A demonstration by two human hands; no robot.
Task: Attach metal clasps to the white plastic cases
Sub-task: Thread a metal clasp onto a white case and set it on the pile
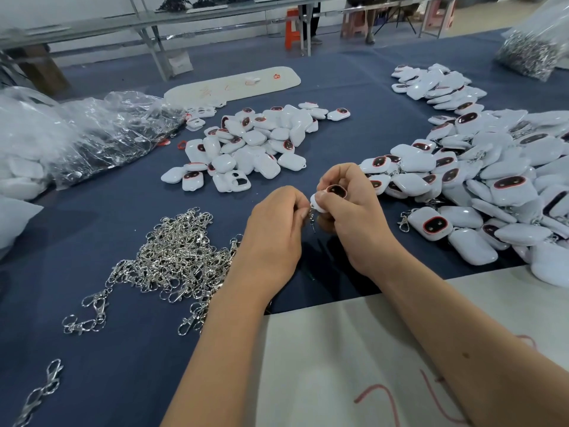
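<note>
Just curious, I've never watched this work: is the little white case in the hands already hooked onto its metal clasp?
Cannot tell. The left hand pinches a clasp against the white case, but fingers hide the joint.

Two hands, one held case, two heaps of white cases too many to count, one tangled pile of clasps, three plastic bags.

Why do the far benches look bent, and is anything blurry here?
Head view: the wide-angle lens curves the far benches; the bag of clasps at top right is blurred; the hands and clasp pile stay sharp under even, soft light.
</note>
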